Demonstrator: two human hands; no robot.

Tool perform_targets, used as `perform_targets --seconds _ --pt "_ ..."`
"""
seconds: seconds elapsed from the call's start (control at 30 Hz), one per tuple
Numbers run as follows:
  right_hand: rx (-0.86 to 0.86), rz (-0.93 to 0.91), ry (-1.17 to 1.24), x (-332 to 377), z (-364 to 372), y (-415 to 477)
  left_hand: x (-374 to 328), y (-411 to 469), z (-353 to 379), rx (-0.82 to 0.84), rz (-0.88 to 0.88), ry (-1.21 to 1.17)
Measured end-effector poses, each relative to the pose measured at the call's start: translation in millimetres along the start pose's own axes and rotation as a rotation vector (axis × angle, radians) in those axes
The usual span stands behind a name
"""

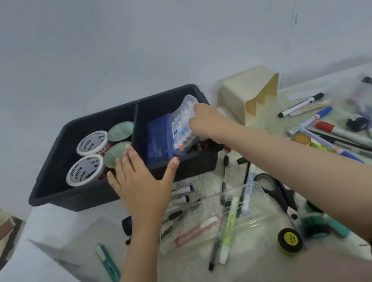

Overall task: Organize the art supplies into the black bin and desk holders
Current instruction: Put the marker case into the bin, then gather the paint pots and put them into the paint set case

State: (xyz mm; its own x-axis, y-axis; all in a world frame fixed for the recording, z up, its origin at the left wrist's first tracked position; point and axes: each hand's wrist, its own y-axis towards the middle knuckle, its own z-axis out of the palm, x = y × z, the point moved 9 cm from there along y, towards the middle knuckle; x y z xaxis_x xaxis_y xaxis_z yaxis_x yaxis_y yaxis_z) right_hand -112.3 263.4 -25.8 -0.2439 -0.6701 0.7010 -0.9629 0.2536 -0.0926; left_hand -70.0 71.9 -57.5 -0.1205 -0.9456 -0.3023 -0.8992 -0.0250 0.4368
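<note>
The clear packet (pixel 182 129) of small coloured pieces looks light, slick and floppy, so a sealed edge is likely a safer hold than its bulging middle. The right hand (pixel 203 121) has its grip pinched on the packet's right edge. The packet leans in the right compartment of the black bin (pixel 80 198), against a blue pouch (pixel 156 140). The left hand (pixel 140 183) is spread at the bin's front rim and holds nothing.

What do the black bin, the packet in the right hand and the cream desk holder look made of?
Black bin: probably moulded plastic, matte, with rounded rim and moulded-in divider. Packet: clear glossy plastic, contents showing through. Cream desk holder: smooth, likely plastic; card cannot be ruled out.
</note>
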Motion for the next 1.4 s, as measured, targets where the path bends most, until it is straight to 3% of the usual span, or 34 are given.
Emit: perform_targets --seconds 0.17,0.47,0.7,0.87,1.0,1.07,1.13,1.27,1.4 --pt "0.015 0.101 0.019 -12 24 7 1 0 -1 -0.012 -0.026 -0.037" --pt "-0.120 -0.027 -0.325 -6 24 13 2 1 -3 -0.015 -0.043 -0.087" --pt "-0.023 -0.010 -0.323 -17 46 24 2 1 -3 -0.015 -0.037 -0.081" --pt "0.012 -0.212 -0.335 1 39 5 1 1 -1 0.012 -0.030 -0.088" --pt "-0.072 -0.457 -0.214 3 5 -39 -13 -6 -4 -0.058 0.034 -0.177" --pt "-0.153 -0.570 -0.189 -12 -21 -65 -32 -15 -7 -0.087 0.124 -0.266" --pt "-0.225 -0.558 -0.187 -46 -45 -83 -58 -25 -4 -0.054 0.232 -0.350" --pt "-0.340 -0.381 -0.186 -137 -96 -107 -126 -49 12 0.132 0.463 -0.469" --pt "-0.477 -0.226 -0.315 -228 -152 -122 -186 -77 29 0.244 0.577 -0.477"
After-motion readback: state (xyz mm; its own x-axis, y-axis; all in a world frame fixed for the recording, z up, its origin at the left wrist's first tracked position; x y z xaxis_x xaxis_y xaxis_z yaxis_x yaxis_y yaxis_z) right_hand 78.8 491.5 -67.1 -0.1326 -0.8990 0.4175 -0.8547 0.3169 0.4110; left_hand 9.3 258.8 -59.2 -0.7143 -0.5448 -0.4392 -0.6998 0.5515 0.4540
